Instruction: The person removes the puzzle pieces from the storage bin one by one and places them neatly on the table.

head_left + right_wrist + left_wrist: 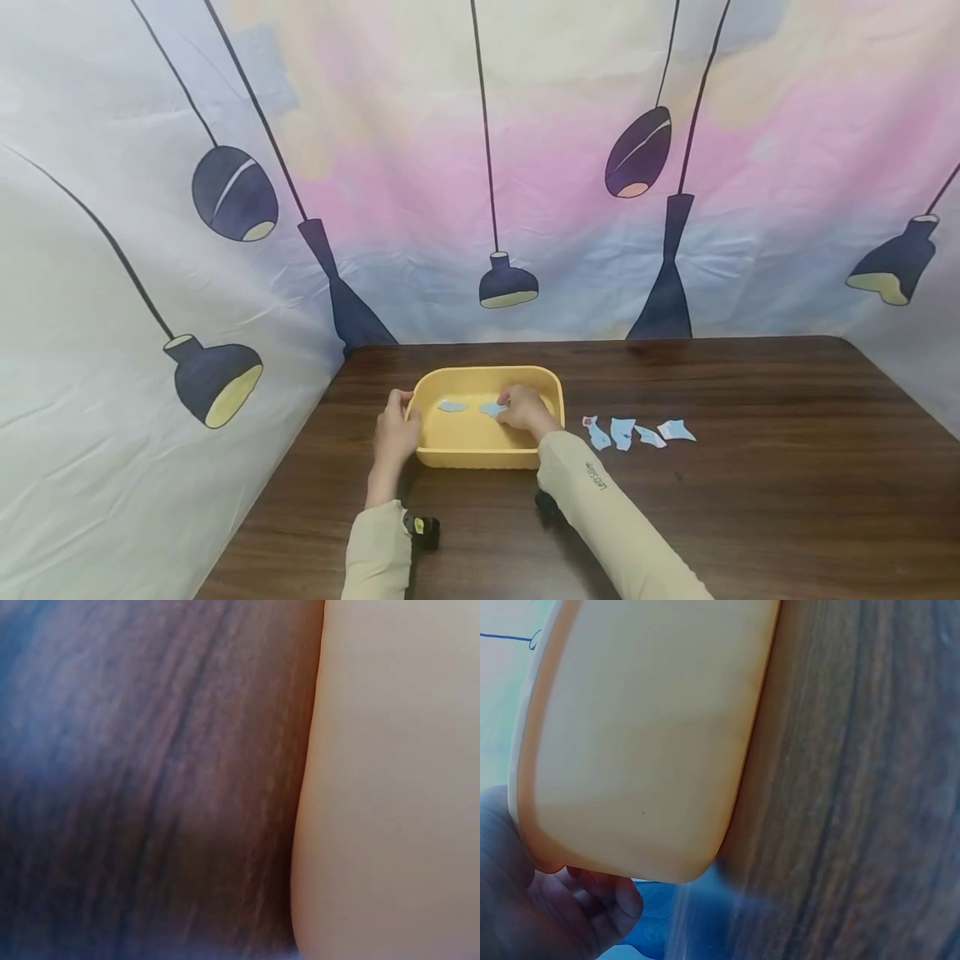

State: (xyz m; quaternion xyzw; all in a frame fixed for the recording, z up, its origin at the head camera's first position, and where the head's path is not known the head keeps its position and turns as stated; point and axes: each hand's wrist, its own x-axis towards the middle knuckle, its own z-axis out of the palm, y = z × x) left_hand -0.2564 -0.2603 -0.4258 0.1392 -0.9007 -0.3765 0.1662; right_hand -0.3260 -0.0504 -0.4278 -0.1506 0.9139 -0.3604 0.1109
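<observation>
A yellow rectangular tub [480, 459] stands on the table. My left hand [397, 429] grips its left end, the thumb at the rim; in the left wrist view the curled fingers [619, 911] show past the tub's outer wall [645, 735]. My right hand [525, 410] reaches over the near right side into the tub and pinches a torn light blue paper piece [491, 409] near the floor of it. Left of that lies another torn blue piece [452, 407] inside the tub. The right wrist view shows only the tub's wall [397, 780] and the table, not the hand.
Several torn blue and white paper pieces, among them a right-hand scrap [677, 430] and one with a red mark [596, 433], lie in a row right of the tub. The dark wooden table [750, 508] meets a curtain [420, 275] printed with lamps behind.
</observation>
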